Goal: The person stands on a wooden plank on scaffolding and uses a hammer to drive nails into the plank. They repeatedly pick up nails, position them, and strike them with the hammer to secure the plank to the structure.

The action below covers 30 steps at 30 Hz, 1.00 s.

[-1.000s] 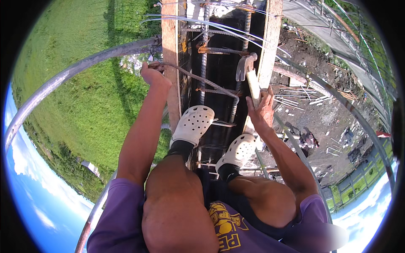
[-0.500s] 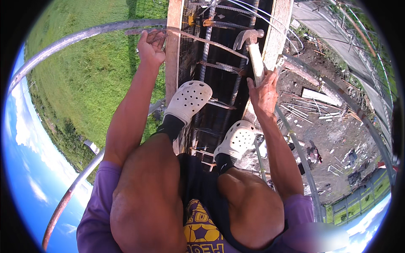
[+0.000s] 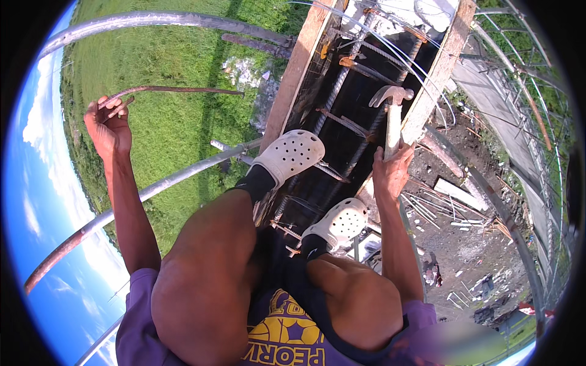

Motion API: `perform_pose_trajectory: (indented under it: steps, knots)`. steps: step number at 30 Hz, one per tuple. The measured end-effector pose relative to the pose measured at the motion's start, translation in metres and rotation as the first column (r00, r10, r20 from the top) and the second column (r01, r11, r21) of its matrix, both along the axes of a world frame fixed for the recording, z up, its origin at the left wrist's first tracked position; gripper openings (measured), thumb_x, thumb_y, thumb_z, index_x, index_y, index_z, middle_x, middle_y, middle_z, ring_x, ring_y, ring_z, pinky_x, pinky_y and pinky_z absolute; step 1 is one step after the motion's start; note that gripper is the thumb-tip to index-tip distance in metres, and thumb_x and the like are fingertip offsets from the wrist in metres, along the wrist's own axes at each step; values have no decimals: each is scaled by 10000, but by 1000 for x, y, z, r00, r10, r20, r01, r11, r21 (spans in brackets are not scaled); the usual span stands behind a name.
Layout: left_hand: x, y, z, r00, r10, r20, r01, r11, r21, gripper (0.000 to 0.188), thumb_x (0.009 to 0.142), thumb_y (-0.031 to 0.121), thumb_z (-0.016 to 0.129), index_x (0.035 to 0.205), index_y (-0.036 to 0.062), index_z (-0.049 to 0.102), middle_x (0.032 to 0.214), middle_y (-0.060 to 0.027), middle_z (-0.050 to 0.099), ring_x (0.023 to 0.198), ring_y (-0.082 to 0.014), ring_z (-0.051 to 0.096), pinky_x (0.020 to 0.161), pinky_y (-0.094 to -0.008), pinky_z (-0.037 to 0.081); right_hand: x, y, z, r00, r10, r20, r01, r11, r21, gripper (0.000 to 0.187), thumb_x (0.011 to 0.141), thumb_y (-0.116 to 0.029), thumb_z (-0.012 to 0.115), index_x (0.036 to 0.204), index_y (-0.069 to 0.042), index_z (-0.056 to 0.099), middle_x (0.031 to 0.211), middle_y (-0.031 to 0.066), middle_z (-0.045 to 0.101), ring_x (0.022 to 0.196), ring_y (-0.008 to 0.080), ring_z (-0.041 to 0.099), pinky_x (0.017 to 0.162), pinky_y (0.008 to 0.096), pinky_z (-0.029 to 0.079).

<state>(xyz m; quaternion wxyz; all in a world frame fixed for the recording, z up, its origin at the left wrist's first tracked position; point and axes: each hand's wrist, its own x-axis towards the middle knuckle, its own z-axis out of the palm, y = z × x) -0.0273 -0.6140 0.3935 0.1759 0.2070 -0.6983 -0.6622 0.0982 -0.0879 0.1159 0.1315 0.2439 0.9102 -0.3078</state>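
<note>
Formwork [image 3: 296,76] with a bent rod [image 3: 177,89] held clear of it, to the left above the grass. The left hand [image 3: 112,133] pinches the rod's hooked end in curled fingers; the right hand [image 3: 392,172] grips the hammer [image 3: 394,125] by its handle. Step in hand, apparently: handling the rod outside the boards. Any next move calls for firm pinching and clearance from the pipe [image 3: 171,19].

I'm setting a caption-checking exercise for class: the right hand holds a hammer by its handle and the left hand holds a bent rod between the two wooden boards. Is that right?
Not quite: the head view shows the bent rod left of both wooden boards, against the grass. The left hand does hold it, and the right hand holds the hammer by its handle.
</note>
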Motion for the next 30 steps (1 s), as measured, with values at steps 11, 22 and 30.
perform_pose_trajectory:
  steps: [11, 22, 30]
  knots:
    - [75, -13, 91, 884, 397, 249, -131, 719, -682, 459, 1023, 445, 666, 1225, 36, 721, 1035, -29, 752, 775, -59, 514, 657, -235, 363, -5, -2, 9, 993, 4, 121, -6, 1000, 11, 560, 922, -282, 727, 1316, -47, 406, 1369, 235, 487, 1198, 461, 595, 960, 563, 529]
    - [136, -35, -96, 921, 292, 257, -314, 948, 46, 411, 1036, 233, 656, 1298, -79, 605, 1110, -195, 750, 855, -224, 769, 758, -309, 670, -5, -10, 2, 992, 43, 118, -74, 961, 268, 629, 899, -391, 744, 1297, -58, 389, 1246, 290, 566, 1084, 505, 643, 943, 580, 506]
    - [309, -31, -174, 825, 300, 480, -541, 668, 511, 378, 1038, 242, 652, 1303, -21, 586, 1259, -198, 703, 923, -228, 734, 745, -288, 621, -6, -10, -1, 977, 41, 207, -123, 908, 400, 811, 885, -474, 749, 1403, -2, 341, 1267, 277, 503, 1173, 512, 582, 978, 622, 458]
